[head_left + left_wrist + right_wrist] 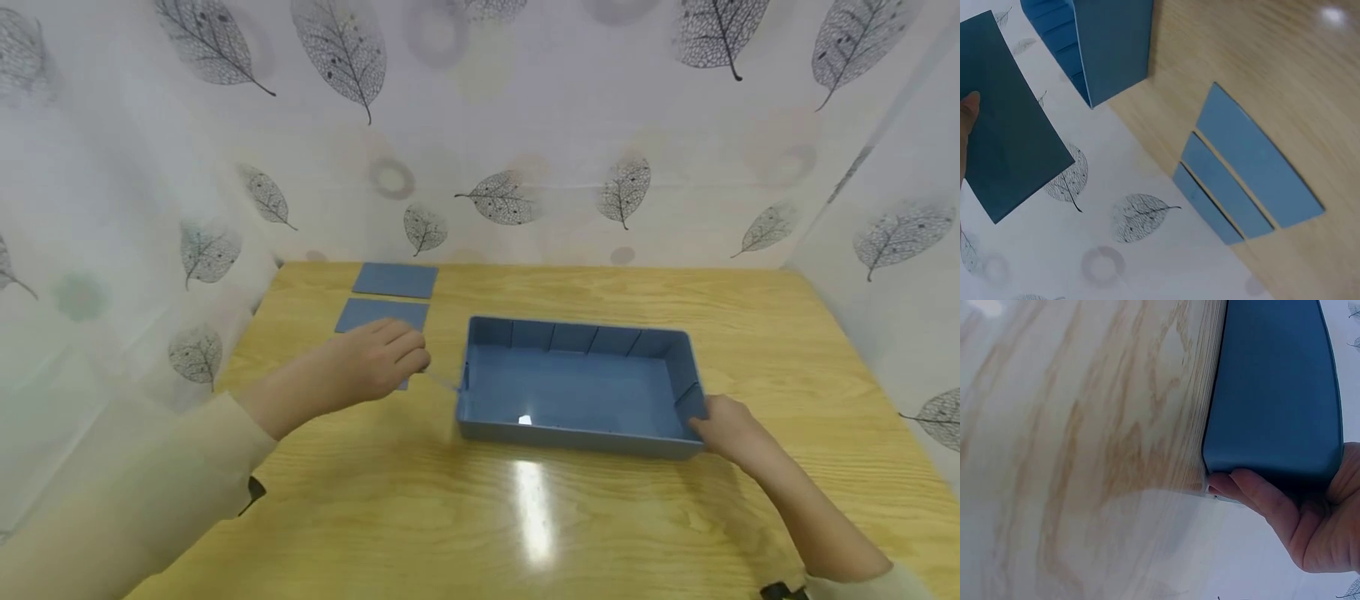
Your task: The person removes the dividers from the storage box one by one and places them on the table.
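A long blue open-topped box (577,387) lies on the wooden table, with thin vertical lines along its inner back wall. Between the thumb and fingers of my left hand (378,358) is a thin blue divider panel (1016,125), seen nearly edge-on and blurred in the head view, close to the box's left end. My right hand (735,427) grips the box at its right end, near the front corner. In the right wrist view, the fingers (1266,494) curl against the end of the box.
Three more flat blue panels lie left of the box: a far one (395,280), a middle one (382,313), and a near one (402,385) mostly hidden by my left hand. Leaf-print curtains (555,125) hang behind and beside the table (360,517).
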The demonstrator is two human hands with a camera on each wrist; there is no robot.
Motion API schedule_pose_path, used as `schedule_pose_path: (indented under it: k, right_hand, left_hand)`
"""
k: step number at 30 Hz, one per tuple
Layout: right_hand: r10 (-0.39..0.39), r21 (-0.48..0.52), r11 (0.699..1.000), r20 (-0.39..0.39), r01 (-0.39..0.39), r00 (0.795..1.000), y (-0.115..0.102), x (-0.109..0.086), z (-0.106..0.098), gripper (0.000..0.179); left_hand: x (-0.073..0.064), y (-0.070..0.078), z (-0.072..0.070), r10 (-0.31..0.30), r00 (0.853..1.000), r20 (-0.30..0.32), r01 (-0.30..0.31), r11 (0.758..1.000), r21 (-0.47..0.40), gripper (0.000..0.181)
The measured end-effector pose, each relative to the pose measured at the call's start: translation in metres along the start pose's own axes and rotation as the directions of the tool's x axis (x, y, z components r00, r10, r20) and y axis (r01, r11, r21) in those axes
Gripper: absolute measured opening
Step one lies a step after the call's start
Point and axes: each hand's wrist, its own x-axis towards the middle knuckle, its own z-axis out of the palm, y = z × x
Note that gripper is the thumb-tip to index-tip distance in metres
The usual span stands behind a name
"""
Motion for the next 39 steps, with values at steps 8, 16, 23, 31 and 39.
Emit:
schedule_pose_path:
  k: [8, 16, 23, 31, 39]
  right_hand:
    - [0.007, 0.004, 1.000, -0.010, -0.007, 1.000, 0.002, -0.003, 0.000, 0.042]
    - [0.014, 0.007, 1.000, 0.000, -0.014, 1.000, 0.001, -0.004, -0.001, 0.046]
    - [0.018, -0.001, 1.000, -0.016, -0.018, 1.000, 0.000, -0.005, -0.002, 0.042]
    - [0.013, -0.019, 1.000, -0.013, -0.014, 1.000, 0.000, -0.004, -0.001, 0.049]
    - [0.002, -0.044, 0.999, -0.023, -0.003, 1.000, 0.000, -0.002, -0.003, 0.052]
  left_hand:
    - [-0.026, 0.012, -0.018, -0.103, 0.994, 0.023, 0.104, 0.994, -0.026, 0.040]
    - [-0.051, 0.025, -0.025, -0.237, 0.971, 0.043, 0.240, 0.964, -0.113, 0.041]
    - [-0.068, 0.029, -0.019, -0.289, 0.956, 0.049, 0.293, 0.944, -0.153, 0.045]
    - [-0.089, 0.035, -0.008, -0.311, 0.948, 0.074, 0.319, 0.936, -0.149, 0.047]
    - [-0.111, 0.040, 0.013, -0.320, 0.946, 0.057, 0.325, 0.930, -0.169, 0.045]
